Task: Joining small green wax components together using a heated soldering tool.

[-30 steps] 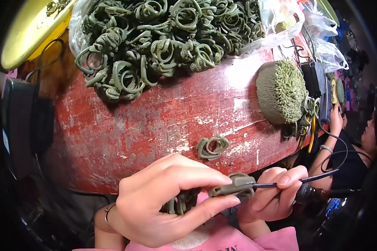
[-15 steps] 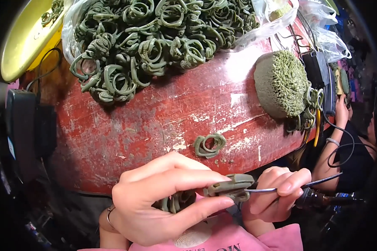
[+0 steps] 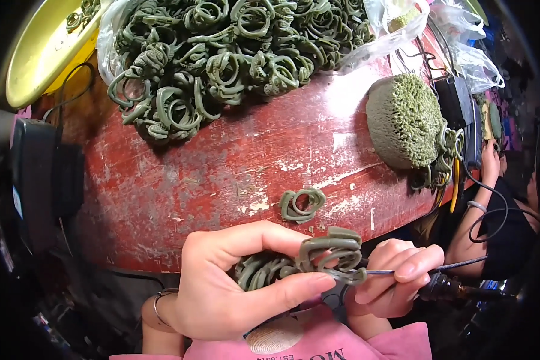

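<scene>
Two hands work close together: the left hand (image 3: 231,285) pinches a dark green coiled ring piece (image 3: 333,243) between thumb and forefinger, while the right hand (image 3: 399,276) grips a slim rod-like tool (image 3: 462,263) in its fingers. Since half a second ago the coiled piece has rolled in the left hand's grip; its flat side lay nearly edge-on then, and now its open loops show. The rod now meets its lower right edge, so a different part is probably being worked; whether the tip touches or goes in cannot be told.

The piece sits just beyond the left fingertips, its longest bands running roughly left to right, a short flat bar uppermost and a hooked lower end pointing toward the right hand. The rod lies along much the same line, its outer end rising slightly past the right hand.

More green coils (image 3: 264,270) nestle in the left hand's curl. Beyond both hands, a loose coiled ring (image 3: 287,207) rests on the red counter (image 3: 222,174).
</scene>
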The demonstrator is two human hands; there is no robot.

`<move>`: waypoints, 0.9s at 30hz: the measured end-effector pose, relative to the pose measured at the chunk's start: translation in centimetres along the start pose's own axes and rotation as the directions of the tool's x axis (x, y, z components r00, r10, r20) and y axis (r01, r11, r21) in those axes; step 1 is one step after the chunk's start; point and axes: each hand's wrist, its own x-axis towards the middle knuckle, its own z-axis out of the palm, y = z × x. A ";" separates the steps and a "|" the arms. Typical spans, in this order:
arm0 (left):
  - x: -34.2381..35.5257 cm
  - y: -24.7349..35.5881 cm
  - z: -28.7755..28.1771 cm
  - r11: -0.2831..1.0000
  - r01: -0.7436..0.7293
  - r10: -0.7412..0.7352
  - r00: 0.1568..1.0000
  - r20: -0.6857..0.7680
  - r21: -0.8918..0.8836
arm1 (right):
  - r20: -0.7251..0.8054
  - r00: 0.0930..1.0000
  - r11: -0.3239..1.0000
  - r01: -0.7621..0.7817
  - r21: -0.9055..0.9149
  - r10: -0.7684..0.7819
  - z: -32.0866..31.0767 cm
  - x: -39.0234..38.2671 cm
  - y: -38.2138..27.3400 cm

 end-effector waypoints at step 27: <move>0.4 -0.3 -0.1 0.996 0.082 -0.082 0.997 -0.004 -0.034 | 0.055 0.998 0.988 -0.032 -0.151 0.040 0.3 0.7 -0.4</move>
